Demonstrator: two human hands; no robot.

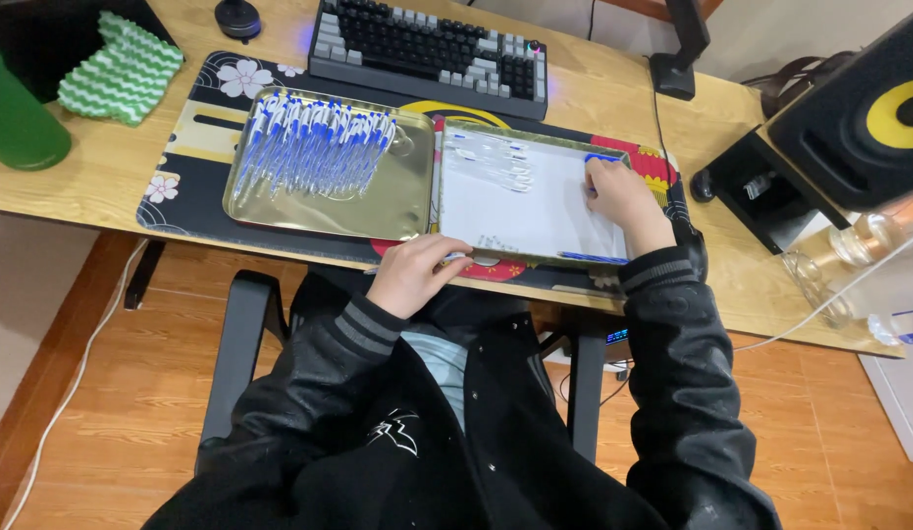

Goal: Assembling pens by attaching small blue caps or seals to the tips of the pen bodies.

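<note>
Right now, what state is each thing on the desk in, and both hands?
Left tray: full of blue-capped pens.
Right tray: lined with white paper, few pens.
Left hand: closed at the tray's near edge.
Right hand: closed on a blue pen.

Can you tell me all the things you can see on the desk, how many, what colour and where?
pens: many, blue and clear, in left tray
trays: two, metal, on the mat
white sheet: one, in right tray
mat: one, dark with flowers, under trays
keyboard: one, grey and black, at the back
cloth: one, green and white, far left
speaker: one, black and yellow, right
left hand: grips right tray's near edge
right hand: on the sheet
</note>
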